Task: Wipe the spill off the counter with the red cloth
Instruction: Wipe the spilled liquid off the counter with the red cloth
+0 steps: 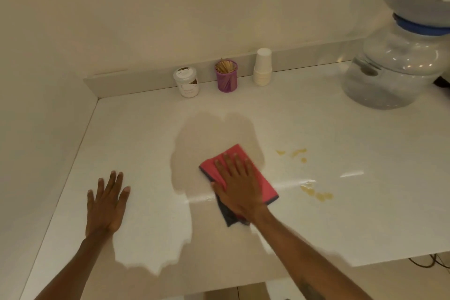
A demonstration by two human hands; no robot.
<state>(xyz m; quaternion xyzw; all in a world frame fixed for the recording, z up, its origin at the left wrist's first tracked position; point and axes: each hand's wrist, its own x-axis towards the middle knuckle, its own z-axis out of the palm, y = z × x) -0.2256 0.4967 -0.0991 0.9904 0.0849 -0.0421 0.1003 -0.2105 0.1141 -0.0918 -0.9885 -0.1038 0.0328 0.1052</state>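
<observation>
My right hand (237,182) lies flat with spread fingers on the folded red cloth (264,184), pressing it onto the white counter (146,129) near the middle. A dark underside of the cloth shows below my wrist. Yellowish spill patches lie to the right of the cloth: one group (295,153) farther back, another (317,193) nearer, beside a wet streak. My left hand (107,204) rests palm down on the counter at the left, holding nothing, fingers apart.
Against the back wall stand a white jar (187,81), a purple cup of wooden sticks (226,75) and a stack of white paper cups (263,67). A large water bottle (394,66) occupies the back right corner. A wall bounds the counter's left side.
</observation>
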